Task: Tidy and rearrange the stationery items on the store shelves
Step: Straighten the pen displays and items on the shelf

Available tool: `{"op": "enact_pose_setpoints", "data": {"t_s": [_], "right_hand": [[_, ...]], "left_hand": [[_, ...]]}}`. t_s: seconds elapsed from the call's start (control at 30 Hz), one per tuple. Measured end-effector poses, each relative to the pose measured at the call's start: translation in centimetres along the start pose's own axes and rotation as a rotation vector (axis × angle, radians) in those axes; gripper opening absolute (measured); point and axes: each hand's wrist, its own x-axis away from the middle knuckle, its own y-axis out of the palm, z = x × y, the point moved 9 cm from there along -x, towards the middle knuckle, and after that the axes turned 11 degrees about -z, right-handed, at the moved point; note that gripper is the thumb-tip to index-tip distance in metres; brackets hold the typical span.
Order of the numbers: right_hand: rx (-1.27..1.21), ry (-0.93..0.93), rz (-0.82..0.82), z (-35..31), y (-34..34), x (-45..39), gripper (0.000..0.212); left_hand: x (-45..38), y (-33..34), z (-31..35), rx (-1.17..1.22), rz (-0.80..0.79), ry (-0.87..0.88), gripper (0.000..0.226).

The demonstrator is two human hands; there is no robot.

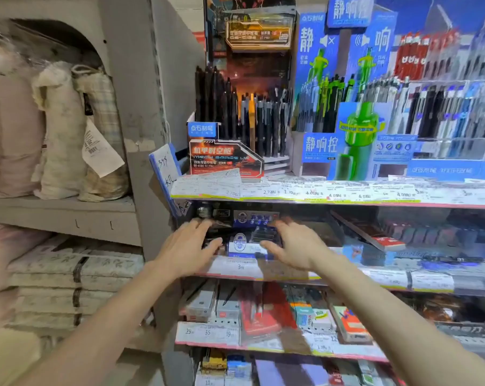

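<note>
Pen box (245,245) is flanked by left hand (189,247) and right hand (294,246); fingers spread wide, nothing held. Box lies directly between, both equally near.

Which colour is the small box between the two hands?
Blue and white, seen in the head view: the small box.
</note>
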Motion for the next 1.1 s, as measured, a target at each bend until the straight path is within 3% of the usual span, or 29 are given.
{"op": "enact_pose_setpoints", "data": {"t_s": [0.17,0.4,0.73,1.1], "right_hand": [[-0.094,-0.023,-0.163,0.7,2.3,-3.8,0.046],[-0.157,-0.152,-0.053,-0.9,2.3,-6.5,0.038],[-0.074,-0.219,0.082,-1.9,2.0,-7.0,0.017],[-0.055,-0.226,0.15,-2.4,1.2,-6.3,0.016]], "left_hand": [[-2.3,0.7,0.2,-0.048,-0.095,-0.023,0.038],[-5.6,2.7,-2.0,-0.008,-0.22,-0.018,0.036],[-6.7,3.4,-2.9,0.134,-0.182,0.08,0.032],[-5.3,2.0,-2.4,0.287,-0.03,0.216,0.026]]}}
